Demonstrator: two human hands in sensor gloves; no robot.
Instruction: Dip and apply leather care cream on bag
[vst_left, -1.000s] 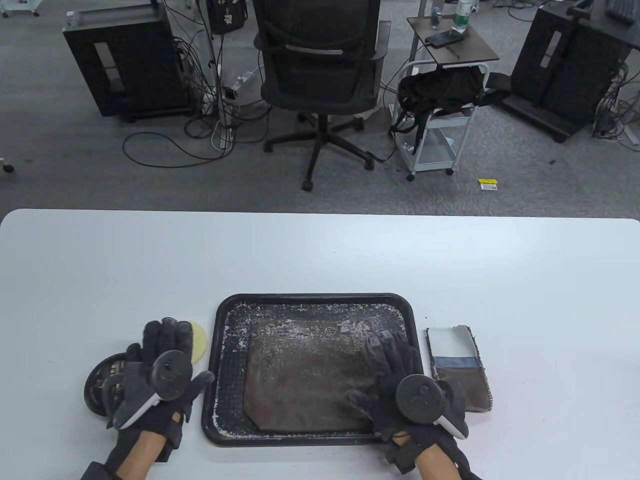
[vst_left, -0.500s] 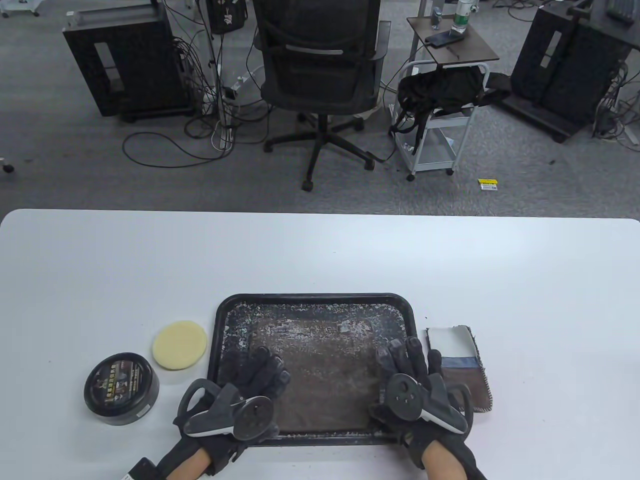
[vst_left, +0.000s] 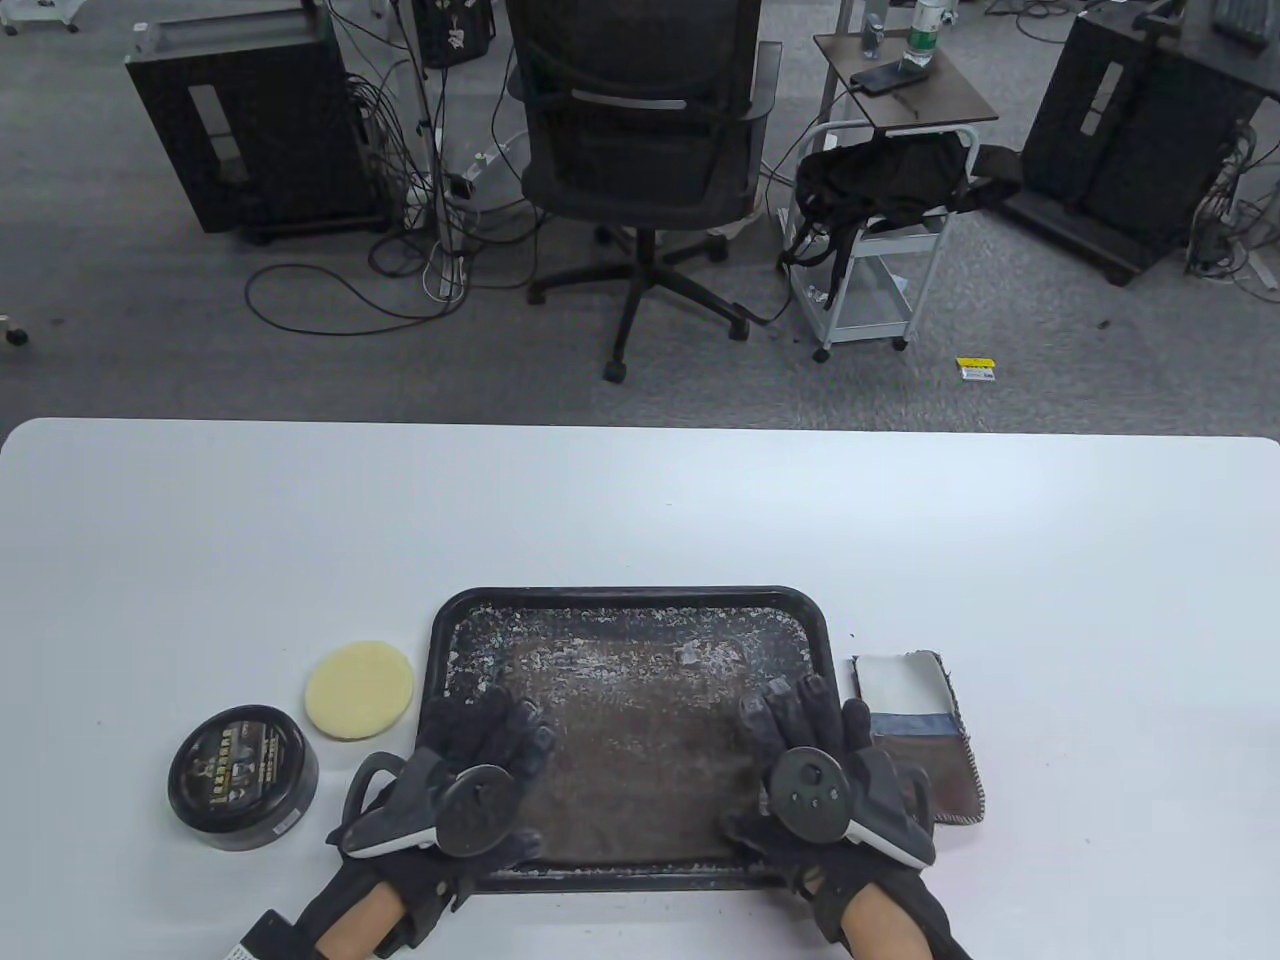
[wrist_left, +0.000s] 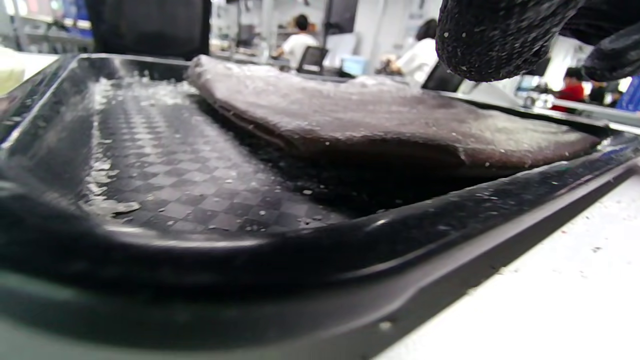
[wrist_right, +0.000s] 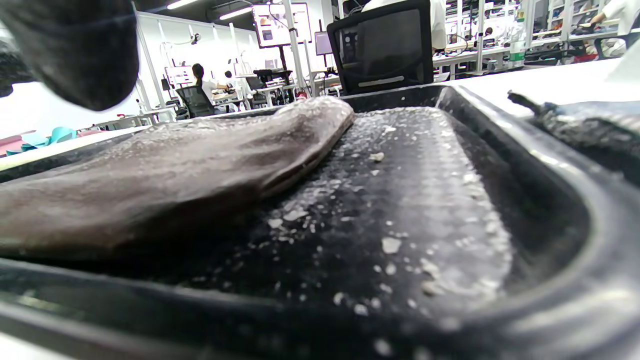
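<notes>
The brown bag (vst_left: 630, 760) lies flat in my black tray (vst_left: 630, 600), among white flecks. My left hand (vst_left: 470, 760) and right hand (vst_left: 810, 745) hover above its near corners, fingers loosely bent, holding nothing. The cream tin (vst_left: 243, 777) sits lidded, left of the tray.

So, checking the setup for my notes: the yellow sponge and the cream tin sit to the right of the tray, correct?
No. In the table view the yellow sponge and the cream tin sit to the left of the tray; a folded cloth lies on its right.
</notes>
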